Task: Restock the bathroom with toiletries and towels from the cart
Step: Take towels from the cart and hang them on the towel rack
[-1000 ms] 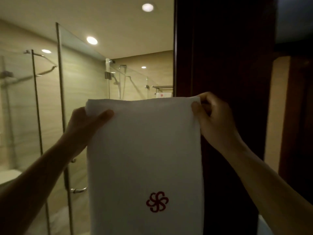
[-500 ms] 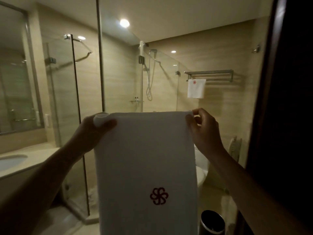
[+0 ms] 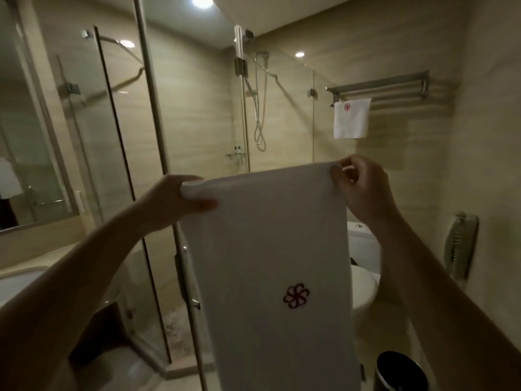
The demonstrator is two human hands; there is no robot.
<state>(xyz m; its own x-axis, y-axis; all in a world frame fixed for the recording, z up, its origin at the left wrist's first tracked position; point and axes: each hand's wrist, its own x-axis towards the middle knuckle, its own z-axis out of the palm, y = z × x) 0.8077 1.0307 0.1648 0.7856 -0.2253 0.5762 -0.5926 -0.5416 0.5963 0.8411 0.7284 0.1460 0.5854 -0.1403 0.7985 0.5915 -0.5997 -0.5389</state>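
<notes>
A long white towel with a dark red flower logo hangs straight down in front of me, held by its top edge at chest height. My left hand grips the top left corner, my right hand pinches the top right corner. High on the far right wall is a metal towel rack. A small white towel with the same logo hangs from the rack's left end. The rack is well above and beyond my right hand.
A glass shower enclosure with a metal-framed door stands left of centre. A white toilet is behind the held towel. A black bin sits at the floor's lower right. A wall phone hangs at right, a sink counter at left.
I have come through the dark doorway into the bathroom; the door frame has left the view. The rack, toilet and shower now appear closer. Both hands keep holding the towel.
</notes>
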